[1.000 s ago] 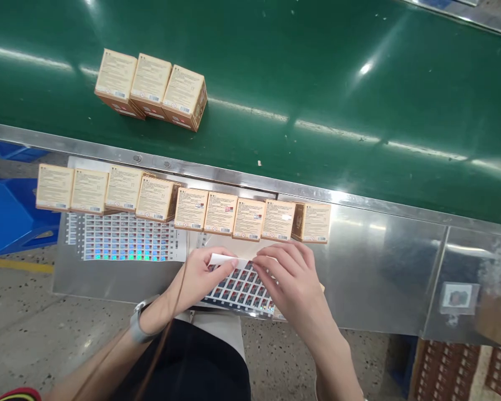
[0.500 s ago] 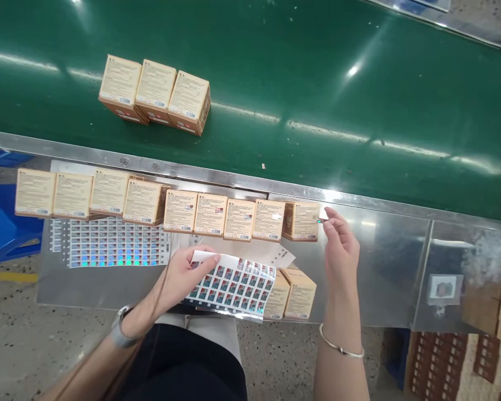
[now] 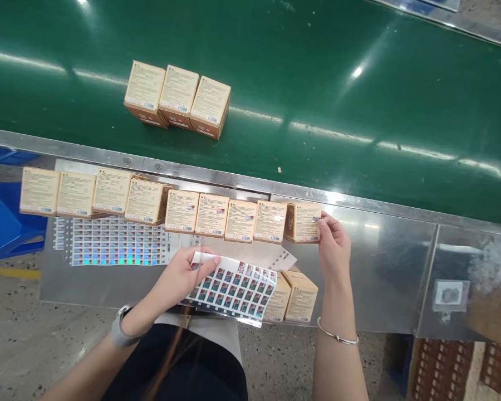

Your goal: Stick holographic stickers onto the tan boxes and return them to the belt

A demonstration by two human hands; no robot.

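- left hand [image 3: 187,272]: thumb and fingers closed on the upper left edge of the sticker sheet [image 3: 239,291], held over the steel table [image 3: 376,278].
- right hand [image 3: 334,242]: fingertips nearly together at the small sticker [image 3: 316,219]; pinching or only pressing, cannot tell.
- small sticker: against the end box [image 3: 305,227], right end of the row.

Grey-banded watch [image 3: 119,329] toward eight o'clock, slim silvery bangle [image 3: 337,337] at five, black clothing [image 3: 192,365] and pale cloth [image 3: 224,333] between.

Pkg. workshop: conveyor [image 3: 338,111] w/ boxes [image 3: 178,89]
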